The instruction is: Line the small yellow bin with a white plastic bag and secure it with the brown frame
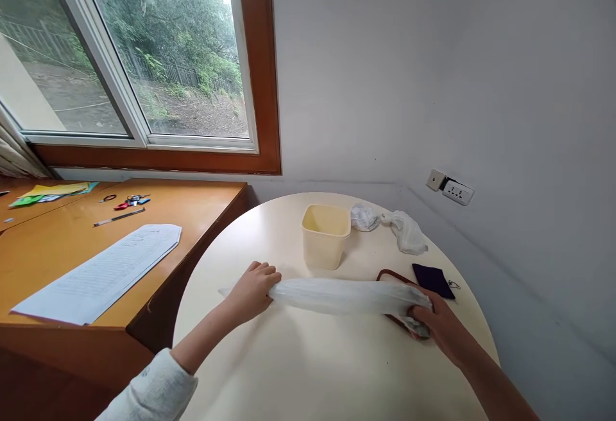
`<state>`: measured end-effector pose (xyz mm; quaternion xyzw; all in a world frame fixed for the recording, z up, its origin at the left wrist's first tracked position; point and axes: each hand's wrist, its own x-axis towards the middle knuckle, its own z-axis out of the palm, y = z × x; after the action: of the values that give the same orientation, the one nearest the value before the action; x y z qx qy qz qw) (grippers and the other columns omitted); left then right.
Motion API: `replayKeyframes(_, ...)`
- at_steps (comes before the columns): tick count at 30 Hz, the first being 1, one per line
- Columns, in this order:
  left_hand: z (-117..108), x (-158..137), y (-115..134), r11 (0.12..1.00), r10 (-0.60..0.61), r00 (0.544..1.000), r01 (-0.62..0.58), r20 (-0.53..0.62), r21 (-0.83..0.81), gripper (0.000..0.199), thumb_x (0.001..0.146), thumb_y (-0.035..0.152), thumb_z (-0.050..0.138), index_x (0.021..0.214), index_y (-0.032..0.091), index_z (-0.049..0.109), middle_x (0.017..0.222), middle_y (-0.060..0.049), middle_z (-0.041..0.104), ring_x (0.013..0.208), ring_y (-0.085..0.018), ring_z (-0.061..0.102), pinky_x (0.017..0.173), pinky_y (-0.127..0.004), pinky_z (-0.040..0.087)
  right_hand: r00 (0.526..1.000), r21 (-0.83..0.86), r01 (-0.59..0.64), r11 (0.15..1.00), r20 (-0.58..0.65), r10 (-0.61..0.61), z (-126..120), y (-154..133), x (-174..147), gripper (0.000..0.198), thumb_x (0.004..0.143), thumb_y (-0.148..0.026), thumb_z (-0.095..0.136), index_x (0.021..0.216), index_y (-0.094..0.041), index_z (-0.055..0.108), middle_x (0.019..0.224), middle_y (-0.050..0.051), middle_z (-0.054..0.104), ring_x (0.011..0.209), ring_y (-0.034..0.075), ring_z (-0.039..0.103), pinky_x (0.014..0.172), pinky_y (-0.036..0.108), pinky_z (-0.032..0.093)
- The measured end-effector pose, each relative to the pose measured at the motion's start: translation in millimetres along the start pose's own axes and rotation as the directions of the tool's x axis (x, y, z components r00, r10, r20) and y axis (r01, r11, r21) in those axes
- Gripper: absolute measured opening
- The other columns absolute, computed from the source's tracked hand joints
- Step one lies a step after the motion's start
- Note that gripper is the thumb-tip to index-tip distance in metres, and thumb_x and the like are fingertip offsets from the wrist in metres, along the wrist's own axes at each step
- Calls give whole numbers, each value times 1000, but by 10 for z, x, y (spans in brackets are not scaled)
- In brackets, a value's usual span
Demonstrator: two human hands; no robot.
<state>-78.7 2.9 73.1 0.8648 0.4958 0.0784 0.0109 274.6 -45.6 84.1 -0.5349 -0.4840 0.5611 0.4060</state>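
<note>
A translucent white plastic bag (337, 296) is stretched sideways above the round table, gathered into a long, puffed strip. My left hand (255, 289) is closed in a fist around its left end, and a small tip pokes out past the fist. At the other end, my right hand (430, 315) grips the bunched plastic between thumb and fingers. Behind the bag stands a pale yellow square tub (325, 248). Below the right end lies a brown-rimmed flat object (392, 274), mostly covered by the bag and hand.
Two knotted plastic bags, one small (364, 217) and one larger (408, 231), lie at the back of the round table (308, 376). A dark purple pouch (432, 280) rests at the right. Papers (106, 273), a pen (119, 217) and scissors (132, 201) lie on the wooden desk (206, 206).
</note>
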Motion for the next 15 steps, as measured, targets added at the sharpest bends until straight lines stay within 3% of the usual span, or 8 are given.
replayKeyframes(2,-58,20,-30,1000,-15,998,15,-69,0,21,59,0,45,66,19,49,73,-2,54,70,-17,48,72,-32,38,998,67,19,998,-59,-15,-86,25,25,29,61,-25,55,89,-18,57,54,-5,42,43,9,37,40,23,35)
replayKeyframes(5,-240,140,-21,997,-52,975,36,-215,-75,18,65,2,44,65,19,49,70,-3,49,68,-17,45,65,-30,38,985,127,107,986,-149,-87,-218,22,78,10,60,-25,56,69,-20,54,51,-5,38,43,9,34,39,24,33)
replayKeyframes(8,-491,432,79,970,-116,898,9,-425,-245,16,77,12,43,62,19,46,65,-1,40,65,-16,42,58,-27,36,947,179,253,951,-249,-205,-315,-141,122,10,61,-21,58,59,-20,48,51,-4,39,45,9,37,40,25,32)
replayKeyframes(10,-648,716,174,943,-185,818,-9,-544,-334,19,74,11,45,59,19,38,66,1,36,61,-13,38,55,-25,34,884,190,383,904,-359,-299,-355,-361,130,7,63,-17,56,62,-20,50,53,-3,40,47,9,39,41,25,31)
replayKeyframes(12,-761,1025,266,917,-198,781,-66,-593,-394,17,67,6,48,67,19,37,73,0,39,67,-13,40,59,-25,35,799,150,493,857,-466,-379,-377,-641,122,6,66,-14,53,66,-20,52,59,-1,45,52,8,43,46,27,34)
replayKeyframes(14,-807,1303,336,849,-212,802,-131,-558,-511,23,66,8,51,81,19,39,83,-1,43,75,-13,44,65,-25,38,685,50,593,804,-556,-471,-383,-929,107,6,69,-14,52,69,-20,54,63,-1,46,56,8,45,49,27,34)
replayKeyframes(15,-803,1417,358,791,-211,841,-152,-498,-592,28,67,10,53,89,19,38,89,-3,45,78,-13,45,68,-26,40,637,-6,620,784,-579,-508,-382,-1062,104,9,68,-13,52,72,-20,56,64,-2,46,57,7,45,48,26,33)
